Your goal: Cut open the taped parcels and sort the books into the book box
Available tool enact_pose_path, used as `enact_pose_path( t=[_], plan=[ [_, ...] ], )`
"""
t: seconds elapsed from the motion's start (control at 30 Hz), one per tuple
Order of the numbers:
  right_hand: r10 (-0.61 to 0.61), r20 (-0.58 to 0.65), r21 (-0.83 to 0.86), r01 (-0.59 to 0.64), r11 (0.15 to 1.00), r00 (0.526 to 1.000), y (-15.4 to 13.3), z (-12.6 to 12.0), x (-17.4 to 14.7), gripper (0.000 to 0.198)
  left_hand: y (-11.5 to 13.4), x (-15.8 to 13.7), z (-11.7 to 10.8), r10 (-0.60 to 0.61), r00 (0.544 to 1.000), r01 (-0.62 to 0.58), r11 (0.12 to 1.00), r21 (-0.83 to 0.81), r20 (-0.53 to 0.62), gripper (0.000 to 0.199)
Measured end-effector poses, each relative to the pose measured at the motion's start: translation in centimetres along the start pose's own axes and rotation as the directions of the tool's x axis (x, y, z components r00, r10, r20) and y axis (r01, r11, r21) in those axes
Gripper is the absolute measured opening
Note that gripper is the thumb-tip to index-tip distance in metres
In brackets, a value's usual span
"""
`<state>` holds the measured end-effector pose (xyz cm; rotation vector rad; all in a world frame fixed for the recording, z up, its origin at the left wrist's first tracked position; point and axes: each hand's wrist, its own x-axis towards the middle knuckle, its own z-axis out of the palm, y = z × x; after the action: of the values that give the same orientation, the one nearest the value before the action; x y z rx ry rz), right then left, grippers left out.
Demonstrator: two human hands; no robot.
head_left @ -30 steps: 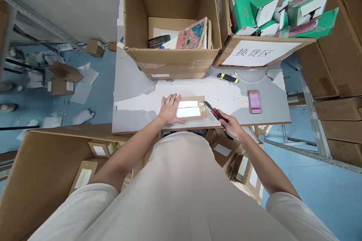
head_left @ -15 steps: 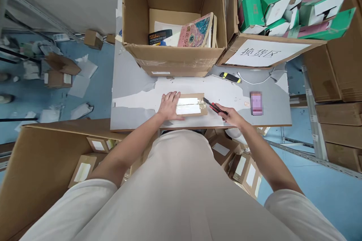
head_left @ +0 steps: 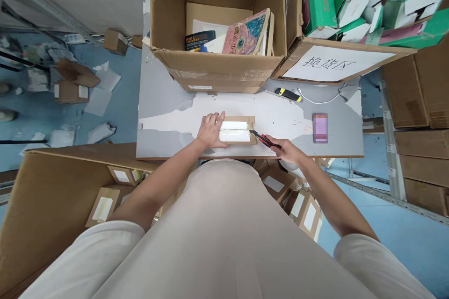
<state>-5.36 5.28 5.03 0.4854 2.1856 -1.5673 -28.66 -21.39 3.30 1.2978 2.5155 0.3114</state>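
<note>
A small flat cardboard box [head_left: 252,121] with white labels and clear tape lies on the worktable in front of me. My left hand [head_left: 211,131] spans its left end from above, thumb along the near edge and fingers toward the far edge, holding it down. In my right hand [head_left: 286,150] is a black and red utility knife [head_left: 264,139]. Its tip touches the taped right end of the box, near the middle seam between the labels. The fingers wrap round the handle, which hides part of it.
A large open carton [head_left: 217,67] with books [head_left: 245,35] stands behind the box. Beside it, another carton [head_left: 293,51] holds several green boxes [head_left: 321,0]. A yellow-black cutter [head_left: 288,94] and a phone [head_left: 320,128] lie on the worktable [head_left: 164,93]. Parcels fill a carton [head_left: 52,196] at lower left.
My right hand has moved the knife tip nearer to me and slightly left, from the box's far right corner to the middle seam. My left hand stays on the box.
</note>
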Motion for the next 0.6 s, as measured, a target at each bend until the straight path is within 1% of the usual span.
enact_pose_path(
  t=[0.1, 0.2, 0.27, 0.33, 0.4, 0.47, 0.5, 0.57, 0.6],
  plan=[
    [0.06, -0.041, 0.103, -0.055, 0.993, 0.997, 0.1, 1.4, -0.8, 0.062, 0.1, -0.1, 0.1, -0.026, 1.0, 0.026, 1.0, -0.016, 0.013, 0.132],
    [0.135, -0.06, 0.176, -0.123, 0.977, 0.989, 0.1, 2.2, -1.6, 0.063, 0.0, -0.1, 0.1, -0.028, 0.999, 0.028, 1.0, -0.012, 0.024, 0.13],
    [0.165, -0.084, 0.185, -0.147, 0.972, 0.983, 0.0, 2.5, -2.5, 0.063, 0.1, -0.2, 0.0, -0.026, 1.0, 0.026, 1.0, -0.012, 0.015, 0.13],
    [0.168, -0.108, 0.162, -0.15, 0.975, 0.98, 0.0, 2.8, -3.8, 0.062, 0.2, -0.3, 0.0, -0.027, 1.0, 0.027, 0.999, -0.019, 0.006, 0.13],
    [0.163, -0.155, 0.168, -0.137, 0.976, 0.974, 0.0, 3.4, -5.1, 0.06, 0.5, -0.5, 0.0, -0.064, 0.998, 0.064, 0.998, -0.024, -0.006, 0.13],
    [0.16, -0.259, 0.266, -0.089, 0.96, 0.952, -0.3, 4.6, -5.4, 0.064, 1.0, -0.6, 0.1, -0.185, 0.982, 0.184, 0.982, -0.029, -0.046, 0.132],
    [0.162, -0.321, 0.34, -0.046, 0.939, 0.933, -0.6, 5.4, -5.0, 0.067, 1.3, -0.6, 0.1, -0.271, 0.96, 0.269, 0.962, -0.038, -0.076, 0.134],
    [0.167, -0.404, 0.475, 0.05, 0.878, 0.899, -1.7, 7.1, -2.9, 0.069, 2.0, -0.7, 0.2, -0.441, 0.889, 0.435, 0.898, -0.075, -0.126, 0.137],
    [0.166, -0.409, 0.52, 0.08, 0.851, 0.897, -2.4, 7.9, -1.3, 0.066, 2.2, -0.9, 0.2, -0.501, 0.855, 0.492, 0.865, -0.098, -0.133, 0.136]
  ],
)
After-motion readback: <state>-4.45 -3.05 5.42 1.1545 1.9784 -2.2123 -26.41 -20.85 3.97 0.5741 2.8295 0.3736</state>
